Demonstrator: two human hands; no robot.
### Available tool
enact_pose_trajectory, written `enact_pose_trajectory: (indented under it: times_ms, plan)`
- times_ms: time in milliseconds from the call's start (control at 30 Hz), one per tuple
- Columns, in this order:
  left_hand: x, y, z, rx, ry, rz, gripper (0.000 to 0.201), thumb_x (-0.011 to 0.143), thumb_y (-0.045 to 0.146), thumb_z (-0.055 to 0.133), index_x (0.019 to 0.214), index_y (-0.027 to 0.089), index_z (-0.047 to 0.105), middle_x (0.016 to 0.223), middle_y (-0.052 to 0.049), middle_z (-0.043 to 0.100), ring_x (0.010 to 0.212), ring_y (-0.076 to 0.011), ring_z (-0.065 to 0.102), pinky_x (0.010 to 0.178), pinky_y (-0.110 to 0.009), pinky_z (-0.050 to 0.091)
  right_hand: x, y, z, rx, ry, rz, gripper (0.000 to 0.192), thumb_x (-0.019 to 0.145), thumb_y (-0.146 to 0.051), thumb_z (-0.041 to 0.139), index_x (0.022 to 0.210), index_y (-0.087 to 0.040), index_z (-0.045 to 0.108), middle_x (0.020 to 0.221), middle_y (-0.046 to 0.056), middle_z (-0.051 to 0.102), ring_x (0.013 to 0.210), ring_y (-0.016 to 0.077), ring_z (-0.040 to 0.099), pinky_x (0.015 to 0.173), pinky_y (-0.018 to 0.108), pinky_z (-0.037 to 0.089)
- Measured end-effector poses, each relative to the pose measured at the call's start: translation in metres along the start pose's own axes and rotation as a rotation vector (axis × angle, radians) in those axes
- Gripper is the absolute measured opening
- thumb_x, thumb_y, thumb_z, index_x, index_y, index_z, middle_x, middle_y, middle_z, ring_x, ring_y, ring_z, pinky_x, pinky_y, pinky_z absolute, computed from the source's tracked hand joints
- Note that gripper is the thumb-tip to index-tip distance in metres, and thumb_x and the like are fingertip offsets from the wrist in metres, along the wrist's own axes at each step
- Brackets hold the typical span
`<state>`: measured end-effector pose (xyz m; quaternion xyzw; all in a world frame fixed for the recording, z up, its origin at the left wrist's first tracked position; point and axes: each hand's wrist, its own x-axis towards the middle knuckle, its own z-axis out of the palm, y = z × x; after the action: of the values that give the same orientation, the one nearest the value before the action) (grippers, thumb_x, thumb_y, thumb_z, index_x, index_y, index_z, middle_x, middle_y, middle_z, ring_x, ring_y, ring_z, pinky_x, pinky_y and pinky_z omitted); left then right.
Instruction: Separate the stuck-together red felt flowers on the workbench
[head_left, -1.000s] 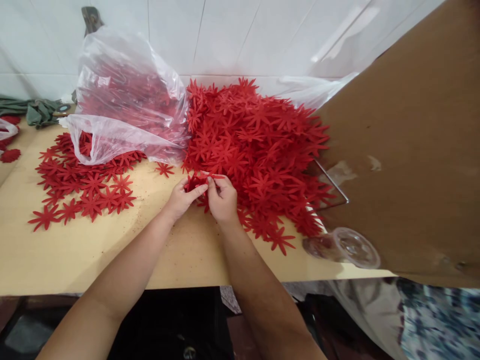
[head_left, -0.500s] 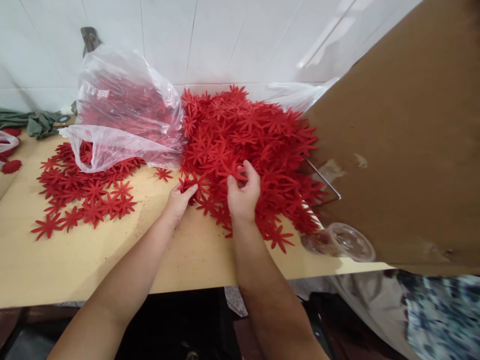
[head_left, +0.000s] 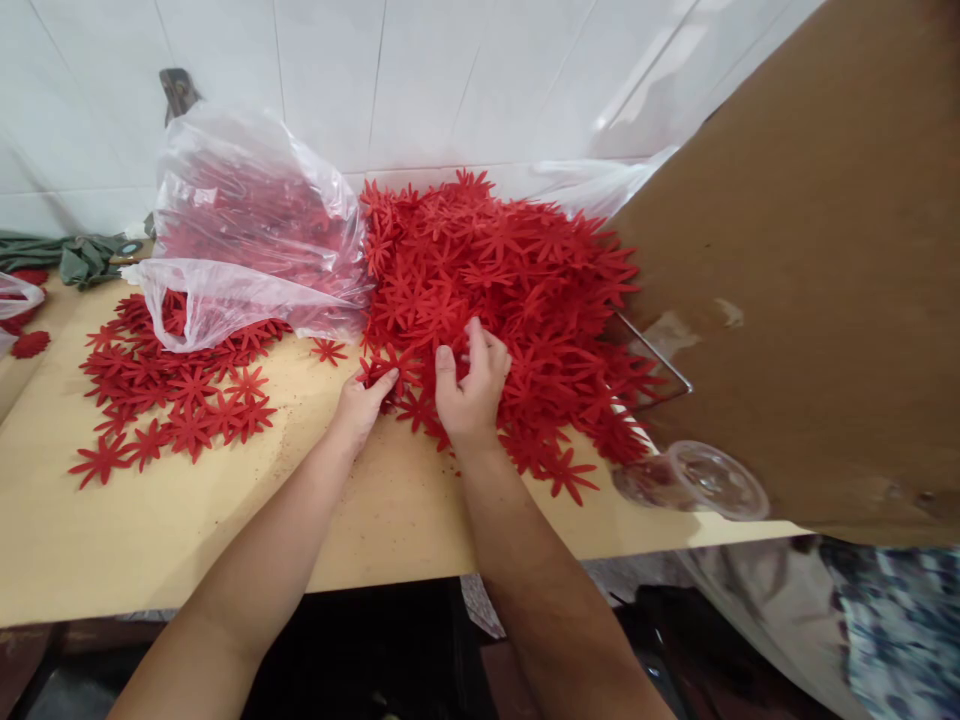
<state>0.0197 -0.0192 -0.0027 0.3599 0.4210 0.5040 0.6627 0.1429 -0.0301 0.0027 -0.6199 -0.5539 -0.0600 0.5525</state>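
A: Presumably sorting step. Your left hand (head_left: 360,400) pinched a red flower cutout (head_left: 386,365) at the loose red pile (head_left: 510,290)'s near-left edge?

B: Yes. Your right hand (head_left: 471,385), fingers curled, dug into that pile. Next probably needed one piece separated.

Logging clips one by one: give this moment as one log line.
left hand: pinching red felt flowers | right hand: fingers in loose flower pile | plastic bag: left of pile | table
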Motion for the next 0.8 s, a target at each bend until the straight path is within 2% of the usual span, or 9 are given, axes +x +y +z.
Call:
enact_pose_trajectory:
  times_ms: [67,133,233,300,367,500,567,700,800]
  plan:
    - [0.000,0.000,0.000,-0.024,0.005,0.006,0.023,0.058,0.030,0.068,0.072,0.014,0.058,0.055,0.003,0.057,0.046,-0.0064,0.046,0.052,-0.022,0.037,-0.001,-0.004,-0.001,-0.002,-0.014,-0.044,0.045,0.077,-0.040,0.050,0.115,-0.016,0.051,0.111,0.015,0.054,0.107,0.0258,0.048,0.094,0.048,0.034]
    - [0.001,0.001,0.000,-0.043,0.002,0.008,0.020,0.059,0.026,0.066,0.073,0.014,0.058,0.057,0.003,0.058,0.048,-0.0063,0.047,0.054,-0.022,0.038,-0.004,-0.009,0.001,0.070,-0.128,-0.044,0.037,0.076,-0.038,0.053,0.105,-0.016,0.057,0.100,0.013,0.059,0.098,0.0236,0.053,0.090,0.044,0.039]
    - [0.001,0.002,-0.002,-0.067,-0.036,-0.016,0.017,0.060,0.021,0.061,0.075,0.014,0.059,0.058,0.002,0.059,0.049,-0.0079,0.050,0.051,-0.022,0.038,-0.010,-0.012,0.008,0.237,-0.341,0.065,0.025,0.074,-0.036,0.056,0.089,-0.016,0.061,0.085,0.009,0.063,0.082,0.0195,0.057,0.080,0.038,0.046]
    - [0.000,0.003,-0.004,-0.091,-0.084,-0.055,0.015,0.061,0.021,0.057,0.073,0.013,0.059,0.055,0.002,0.058,0.048,-0.0097,0.050,0.047,-0.022,0.037,-0.013,-0.010,0.014,0.343,-0.405,0.162,0.022,0.074,-0.035,0.055,0.084,-0.017,0.061,0.083,0.007,0.062,0.078,0.0180,0.058,0.074,0.035,0.048]
    - [0.000,0.004,-0.005,-0.100,-0.102,-0.080,0.014,0.062,0.022,0.054,0.072,0.013,0.059,0.054,0.001,0.058,0.048,-0.0106,0.051,0.044,-0.022,0.037,-0.014,-0.008,0.017,0.438,-0.404,0.271,0.022,0.074,-0.036,0.053,0.082,-0.017,0.060,0.081,0.006,0.062,0.071,0.0159,0.058,0.068,0.032,0.048]
    - [0.001,0.004,-0.004,-0.066,-0.055,-0.045,0.019,0.064,0.027,0.059,0.077,0.014,0.061,0.061,0.001,0.061,0.049,-0.0093,0.050,0.043,-0.021,0.036,-0.011,-0.011,0.016,0.573,-0.361,0.432,0.026,0.073,-0.042,0.052,0.079,-0.017,0.057,0.069,0.002,0.060,0.060,0.0130,0.054,0.061,0.029,0.047]
    - [0.002,0.004,-0.004,-0.075,-0.043,-0.018,0.022,0.063,0.030,0.063,0.078,0.014,0.062,0.064,0.001,0.063,0.052,-0.0090,0.052,0.048,-0.022,0.039,-0.009,-0.014,0.015,0.609,-0.352,0.447,0.025,0.071,-0.042,0.054,0.075,-0.017,0.055,0.066,0.000,0.059,0.059,0.0125,0.053,0.059,0.027,0.045]
    - [0.002,0.006,-0.004,-0.143,-0.006,0.079,0.028,0.061,0.037,0.068,0.077,0.014,0.065,0.070,-0.001,0.066,0.067,-0.0103,0.059,0.070,-0.025,0.045,-0.008,-0.019,0.013,0.649,-0.356,0.465,0.024,0.069,-0.041,0.057,0.070,-0.018,0.052,0.063,-0.001,0.056,0.058,0.0108,0.051,0.057,0.024,0.042]
    - [0.002,0.011,-0.004,-0.179,0.048,0.118,0.031,0.062,0.043,0.067,0.074,0.014,0.065,0.070,-0.001,0.066,0.069,-0.0107,0.060,0.075,-0.026,0.046,-0.010,-0.020,0.013,0.628,-0.373,0.443,0.027,0.074,-0.043,0.051,0.065,-0.018,0.051,0.057,-0.003,0.050,0.053,0.0089,0.044,0.054,0.023,0.038]
